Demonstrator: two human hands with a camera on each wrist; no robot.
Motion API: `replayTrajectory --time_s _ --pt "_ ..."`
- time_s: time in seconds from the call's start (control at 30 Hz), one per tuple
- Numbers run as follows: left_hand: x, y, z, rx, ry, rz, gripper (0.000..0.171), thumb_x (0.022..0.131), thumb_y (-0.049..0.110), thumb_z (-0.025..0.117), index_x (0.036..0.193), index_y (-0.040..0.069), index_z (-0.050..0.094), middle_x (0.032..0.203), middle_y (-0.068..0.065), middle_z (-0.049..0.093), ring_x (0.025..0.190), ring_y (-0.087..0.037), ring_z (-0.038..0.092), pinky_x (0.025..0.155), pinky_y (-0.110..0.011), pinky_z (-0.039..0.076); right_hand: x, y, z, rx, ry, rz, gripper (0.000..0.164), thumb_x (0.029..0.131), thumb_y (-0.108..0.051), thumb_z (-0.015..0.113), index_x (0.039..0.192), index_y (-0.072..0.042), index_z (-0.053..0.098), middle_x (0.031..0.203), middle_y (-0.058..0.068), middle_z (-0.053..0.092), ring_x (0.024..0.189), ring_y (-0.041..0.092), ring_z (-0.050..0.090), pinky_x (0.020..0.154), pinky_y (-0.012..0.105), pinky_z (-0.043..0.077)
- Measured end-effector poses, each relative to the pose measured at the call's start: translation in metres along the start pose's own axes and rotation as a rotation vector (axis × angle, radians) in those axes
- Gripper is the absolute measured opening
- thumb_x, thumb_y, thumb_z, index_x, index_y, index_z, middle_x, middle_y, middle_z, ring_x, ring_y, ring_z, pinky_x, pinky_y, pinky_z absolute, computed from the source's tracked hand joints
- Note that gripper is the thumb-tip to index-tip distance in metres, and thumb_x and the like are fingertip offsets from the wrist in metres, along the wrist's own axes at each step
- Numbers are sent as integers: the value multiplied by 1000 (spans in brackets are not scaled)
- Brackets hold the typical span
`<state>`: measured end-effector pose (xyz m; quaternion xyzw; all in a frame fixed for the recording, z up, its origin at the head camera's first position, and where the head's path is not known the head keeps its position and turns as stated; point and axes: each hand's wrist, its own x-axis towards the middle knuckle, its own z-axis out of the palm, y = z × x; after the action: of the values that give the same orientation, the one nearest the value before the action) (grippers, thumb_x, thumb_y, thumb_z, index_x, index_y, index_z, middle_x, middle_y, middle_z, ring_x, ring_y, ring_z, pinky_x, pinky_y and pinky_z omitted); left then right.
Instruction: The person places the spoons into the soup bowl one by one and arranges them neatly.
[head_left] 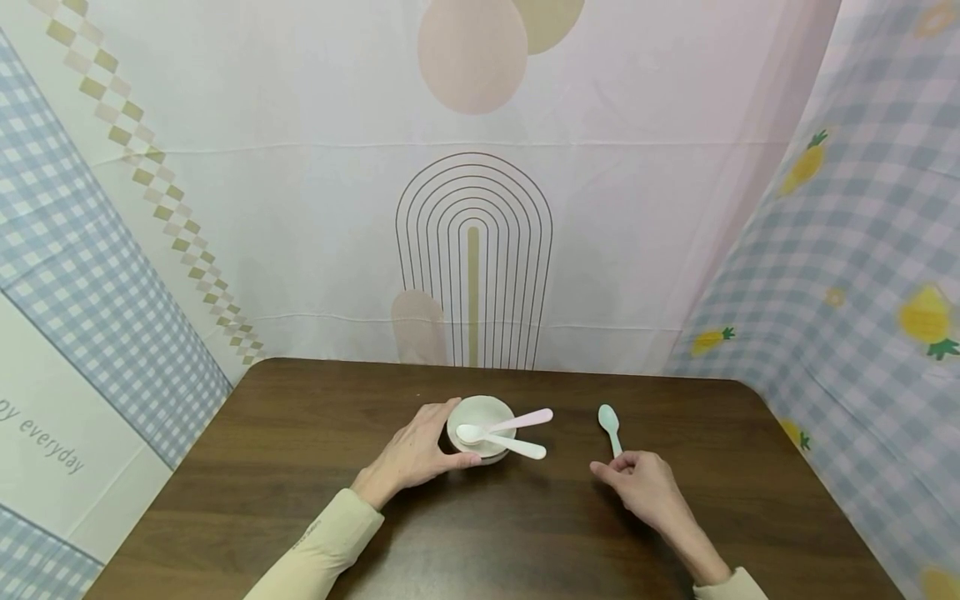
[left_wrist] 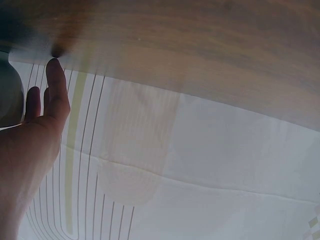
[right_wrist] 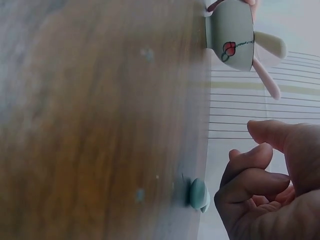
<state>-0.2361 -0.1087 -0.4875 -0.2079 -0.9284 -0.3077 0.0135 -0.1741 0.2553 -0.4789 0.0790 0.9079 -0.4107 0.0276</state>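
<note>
In the head view my left hand (head_left: 412,450) cups a small white bowl (head_left: 480,405) from its left side, thumb along the near side and fingers at the far rim. Two spoons lean in the bowl: a pink-handled spoon (head_left: 531,418) and a white spoon (head_left: 517,446), handles out over the right rim. To the right, a mint-green spoon (head_left: 608,419) lies on the table, its scoop pointing away from me. My right hand (head_left: 647,492) hovers over its handle end, thumb apart from the loosely bent fingers. The right wrist view shows the spoon (right_wrist: 198,194) below the fingers.
Everything stands on a dark brown wooden table (head_left: 480,542) with rounded far corners. A patterned white cloth (head_left: 315,233) hangs behind the far edge. Blue checked cloth (head_left: 862,275) hangs along the right side, and more on the left.
</note>
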Motion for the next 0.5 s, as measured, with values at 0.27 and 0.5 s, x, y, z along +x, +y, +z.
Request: replayTrajectory --time_s 0.27,0.5 --pt "0 0 0 1 1 -7 99 84 62 88 163 17 49 154 -9 63 147 -30 55 110 -59 56 3 4 -4 -75 15 -27 34 98 -40 81 83 -9 74 61 -7 50 59 11 47 54 26 34" --pt "1 -1 2 18 -4 -6 102 85 63 87 164 12 47 157 -13 61 149 -31 54 109 -61 56 4 6 -5 -102 15 -37 34 98 -38 80 83 -8 74 63 -5 54 62 12 50 57 26 37"
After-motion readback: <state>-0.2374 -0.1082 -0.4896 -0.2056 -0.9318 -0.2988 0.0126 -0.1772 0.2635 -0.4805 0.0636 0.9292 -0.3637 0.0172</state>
